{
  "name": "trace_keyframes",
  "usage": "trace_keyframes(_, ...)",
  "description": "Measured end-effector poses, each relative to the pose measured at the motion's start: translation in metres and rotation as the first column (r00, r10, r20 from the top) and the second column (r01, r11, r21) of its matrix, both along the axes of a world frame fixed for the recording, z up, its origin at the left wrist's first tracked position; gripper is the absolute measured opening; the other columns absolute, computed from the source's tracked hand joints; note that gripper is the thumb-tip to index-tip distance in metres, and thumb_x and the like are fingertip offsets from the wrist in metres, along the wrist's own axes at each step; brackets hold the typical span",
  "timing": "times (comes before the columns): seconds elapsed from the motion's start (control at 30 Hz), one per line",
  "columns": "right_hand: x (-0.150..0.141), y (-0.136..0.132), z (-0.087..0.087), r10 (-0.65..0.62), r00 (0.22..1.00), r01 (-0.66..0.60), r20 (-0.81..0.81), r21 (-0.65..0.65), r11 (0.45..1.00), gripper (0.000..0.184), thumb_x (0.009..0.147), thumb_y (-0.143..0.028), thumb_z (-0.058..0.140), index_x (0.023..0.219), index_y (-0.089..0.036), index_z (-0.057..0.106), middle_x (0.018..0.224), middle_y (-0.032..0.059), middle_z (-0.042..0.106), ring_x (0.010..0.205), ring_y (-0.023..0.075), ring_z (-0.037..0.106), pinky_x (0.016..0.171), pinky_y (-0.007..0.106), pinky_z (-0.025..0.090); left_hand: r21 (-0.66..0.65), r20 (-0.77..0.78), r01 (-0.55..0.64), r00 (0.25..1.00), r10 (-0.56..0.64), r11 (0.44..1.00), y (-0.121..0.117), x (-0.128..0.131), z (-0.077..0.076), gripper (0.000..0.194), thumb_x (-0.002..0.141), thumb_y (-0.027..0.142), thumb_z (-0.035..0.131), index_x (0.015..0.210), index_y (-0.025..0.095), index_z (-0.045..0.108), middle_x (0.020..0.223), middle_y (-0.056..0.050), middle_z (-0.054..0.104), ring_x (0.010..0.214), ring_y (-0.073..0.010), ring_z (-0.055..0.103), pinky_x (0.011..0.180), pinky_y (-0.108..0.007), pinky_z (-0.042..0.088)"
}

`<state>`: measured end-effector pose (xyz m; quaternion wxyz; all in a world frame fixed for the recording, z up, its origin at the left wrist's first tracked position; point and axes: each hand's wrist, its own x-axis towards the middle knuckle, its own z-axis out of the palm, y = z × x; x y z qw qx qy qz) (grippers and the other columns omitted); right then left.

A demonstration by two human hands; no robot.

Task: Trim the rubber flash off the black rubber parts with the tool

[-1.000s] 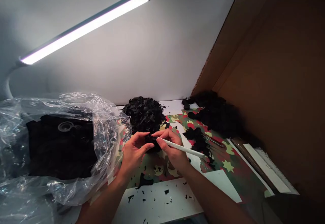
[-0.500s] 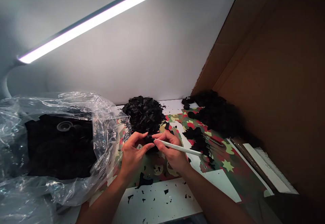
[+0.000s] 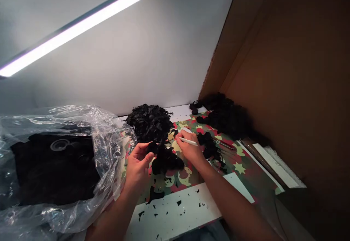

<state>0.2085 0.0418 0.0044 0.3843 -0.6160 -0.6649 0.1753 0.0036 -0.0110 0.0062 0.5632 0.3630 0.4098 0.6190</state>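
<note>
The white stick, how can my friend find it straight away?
Find the patterned mat, below and right of the bright lamp. Over it, the right hand holds the white stick. It's slim, pale and straight, unlike the flaky black heap nearby.

A glowing white tube lamp (image 3: 73,31) is cropped at upper left; a round black piece (image 3: 153,148), lower centre, is partly hidden by the left hand (image 3: 139,163).

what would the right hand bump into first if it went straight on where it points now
Probably the heap of black scraps, ahead and to the left of the right hand, though depth is unclear
</note>
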Motion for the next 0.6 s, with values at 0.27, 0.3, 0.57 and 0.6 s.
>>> trace_keyframes(0.27, -0.007, -0.007, 0.009, 0.152, 0.966, -0.169, -0.210, -0.064, 0.984, 0.020, 0.084, -0.026, 0.059, 0.065, -0.022, 0.055, 0.079, 0.0029, 0.072, 0.074, 0.0196, 0.063, 0.072, 0.031, 0.044, -0.132, 0.181, 0.083, 0.982, -0.058, 0.988, 0.009, 0.000, -0.009, 0.037, 0.078, 0.035, 0.083, 0.110, 0.024, 0.068, 0.094, -0.001, 0.068, 0.080, -0.0103, 0.065, 0.077, -0.022, 0.056)
trace_keyframes(0.3, -0.011, -0.009, 0.009, 0.215, 0.925, -0.249, -0.312, -0.072, 0.966, 0.020, 0.084, -0.028, 0.060, 0.065, -0.021, 0.056, 0.089, 0.0041, 0.074, 0.080, 0.0203, 0.065, 0.074, 0.031, 0.046, -0.140, 0.185, 0.092, 0.981, -0.065, 0.986, 0.009, 0.000, -0.008, 0.038, 0.080, 0.036, 0.081, 0.113, 0.024, 0.067, 0.095, -0.001, 0.067, 0.078, -0.0098, 0.064, 0.076, -0.021, 0.056)
trace_keyframes(0.57, -0.020, -0.022, 0.018, 0.331, 0.669, -0.454, -0.665, -0.013, 0.891, 0.023, 0.089, -0.034, 0.060, 0.071, -0.022, 0.052, 0.122, 0.0077, 0.072, 0.112, 0.0264, 0.064, 0.095, 0.042, 0.048, -0.202, 0.224, 0.084, 0.974, -0.037, 0.976, 0.012, -0.003, -0.009, 0.032, 0.072, 0.037, 0.087, 0.092, 0.018, 0.070, 0.093, 0.000, 0.066, 0.076, -0.0096, 0.066, 0.075, -0.020, 0.057)
trace_keyframes(0.6, -0.021, -0.024, 0.019, 0.364, 0.659, -0.482, -0.658, 0.001, 0.876, 0.023, 0.089, -0.033, 0.059, 0.071, -0.022, 0.051, 0.123, 0.0076, 0.071, 0.114, 0.0266, 0.063, 0.098, 0.043, 0.047, -0.208, 0.223, 0.088, 0.974, -0.040, 0.974, 0.012, -0.003, -0.008, 0.033, 0.071, 0.037, 0.088, 0.090, 0.017, 0.070, 0.092, -0.001, 0.066, 0.075, -0.0099, 0.065, 0.073, -0.021, 0.057)
